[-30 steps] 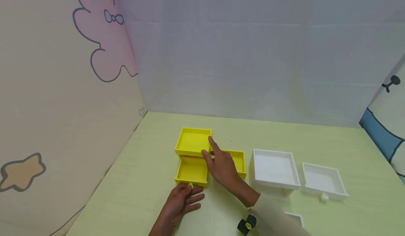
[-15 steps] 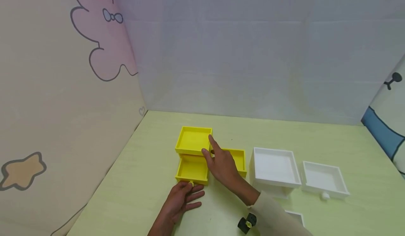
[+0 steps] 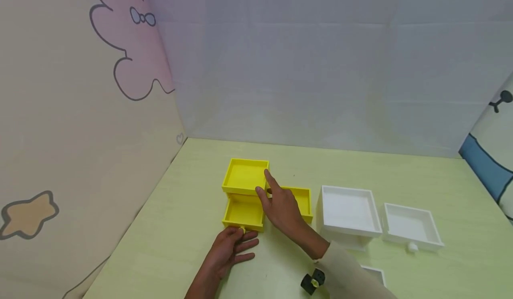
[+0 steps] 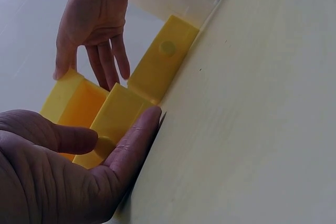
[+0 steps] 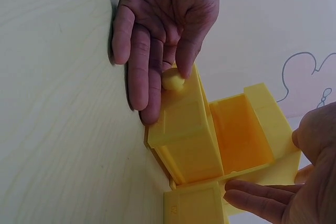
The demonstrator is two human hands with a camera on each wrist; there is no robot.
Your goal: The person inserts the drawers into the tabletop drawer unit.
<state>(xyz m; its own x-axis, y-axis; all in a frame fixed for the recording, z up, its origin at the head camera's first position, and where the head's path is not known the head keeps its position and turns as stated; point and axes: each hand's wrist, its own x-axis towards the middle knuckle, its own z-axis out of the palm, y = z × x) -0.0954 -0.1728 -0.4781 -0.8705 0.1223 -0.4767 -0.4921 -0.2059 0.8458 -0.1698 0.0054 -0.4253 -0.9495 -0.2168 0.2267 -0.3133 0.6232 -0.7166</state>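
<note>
A small yellow cabinet (image 3: 245, 173) stands left of the table's middle, with its lower yellow drawer (image 3: 243, 211) sticking out at the front. My left hand (image 3: 225, 251) pinches the drawer's round knob (image 5: 173, 80) between thumb and index finger; its other fingers are spread below. On the cabinet's right side, my right hand (image 3: 282, 208) rests with fairly straight fingers, the thumb by the front corner and the index finger along the upper edge. A second yellow drawer (image 3: 303, 201) lies beside the cabinet, partly behind the right hand; its knob shows in the left wrist view.
To the right stand a white cabinet (image 3: 350, 209) and a separate white drawer (image 3: 413, 223). Another white piece (image 3: 376, 274) is mostly hidden by the right sleeve. Printed cloth walls enclose the table (image 3: 401, 170) at the back and sides.
The head view has tilted down slightly, so everything sits a little higher in it. The yellow drawer has moved barely, if at all, inward; both hands keep their places on the yellow pieces.
</note>
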